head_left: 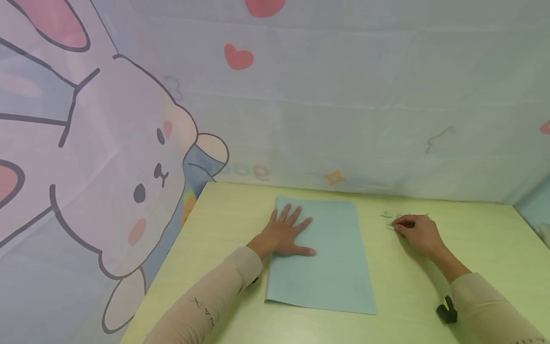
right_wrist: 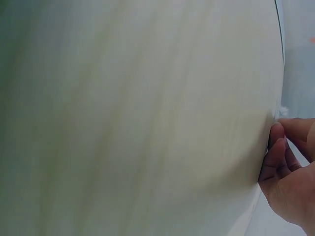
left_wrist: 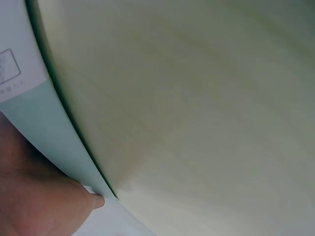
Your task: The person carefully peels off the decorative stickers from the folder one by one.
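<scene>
On the table [head_left: 232, 215], a folder [head_left: 326, 282] lies under spread left fingers [head_left: 294, 216]; right fingers [head_left: 402, 220] pinch a tiny piece [head_left: 390, 228].

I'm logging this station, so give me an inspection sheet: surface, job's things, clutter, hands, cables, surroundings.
Surface: pale yellow-green table.
Job's things: blue-green folder-like item, lying flat; small pale piece to its right.
Clutter: pale scraps near that piece, too small to identify.
Hands: left hand spread on the folder-like item; right hand pinches the small pale piece.
Cables: nothing seen.
Surroundings: cartoon-printed cloth behind the table.
</scene>
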`<state>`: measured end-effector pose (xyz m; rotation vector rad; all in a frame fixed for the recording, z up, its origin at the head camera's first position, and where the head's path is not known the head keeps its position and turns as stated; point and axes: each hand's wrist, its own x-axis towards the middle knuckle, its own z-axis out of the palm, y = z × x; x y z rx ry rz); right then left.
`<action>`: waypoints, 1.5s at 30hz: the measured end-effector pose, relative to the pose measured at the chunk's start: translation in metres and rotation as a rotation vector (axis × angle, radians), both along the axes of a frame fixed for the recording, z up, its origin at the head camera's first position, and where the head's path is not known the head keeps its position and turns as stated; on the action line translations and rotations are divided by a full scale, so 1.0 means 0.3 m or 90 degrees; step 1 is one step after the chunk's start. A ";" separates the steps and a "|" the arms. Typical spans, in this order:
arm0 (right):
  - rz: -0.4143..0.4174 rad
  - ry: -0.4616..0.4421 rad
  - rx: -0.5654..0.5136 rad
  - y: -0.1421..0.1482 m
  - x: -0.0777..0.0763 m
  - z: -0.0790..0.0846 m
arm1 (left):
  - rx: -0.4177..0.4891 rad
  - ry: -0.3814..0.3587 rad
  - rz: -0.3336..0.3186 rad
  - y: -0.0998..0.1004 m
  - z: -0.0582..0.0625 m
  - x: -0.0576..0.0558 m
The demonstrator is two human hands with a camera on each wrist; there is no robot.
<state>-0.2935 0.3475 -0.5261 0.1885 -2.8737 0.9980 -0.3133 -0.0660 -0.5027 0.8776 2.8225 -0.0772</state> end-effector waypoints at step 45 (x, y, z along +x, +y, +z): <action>0.016 -0.026 -0.021 0.007 0.042 -0.021 | -0.002 -0.012 -0.018 0.007 -0.009 0.017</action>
